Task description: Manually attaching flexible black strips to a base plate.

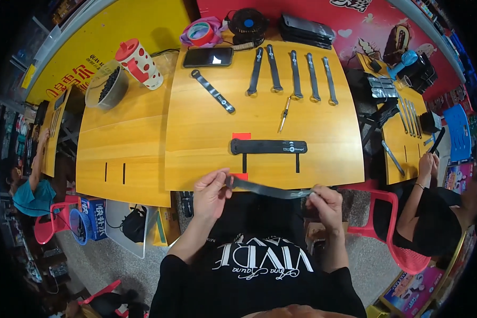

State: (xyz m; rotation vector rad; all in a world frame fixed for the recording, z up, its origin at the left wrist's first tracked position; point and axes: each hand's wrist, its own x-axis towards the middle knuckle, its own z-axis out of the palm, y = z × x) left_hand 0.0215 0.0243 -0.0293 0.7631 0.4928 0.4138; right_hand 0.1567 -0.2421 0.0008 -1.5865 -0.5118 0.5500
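Note:
A dark, flat strap with pale printing near one end is stretched between my hands at the table's near edge. My left hand pinches its left end, and my right hand grips the printed right end. Just beyond lies another black strap with rounded ends, set crosswise over two black marks and beside red tape. A single strap rests at an angle farther left. Several straps form a row at the back right of the table. A slim pen-like tool lies before them.
Along the back are a phone, a tape roll, a small fan and a stack of dark packs. To the left stand a spotted tumbler and a bowl of small black pieces. Other people sit at side tables.

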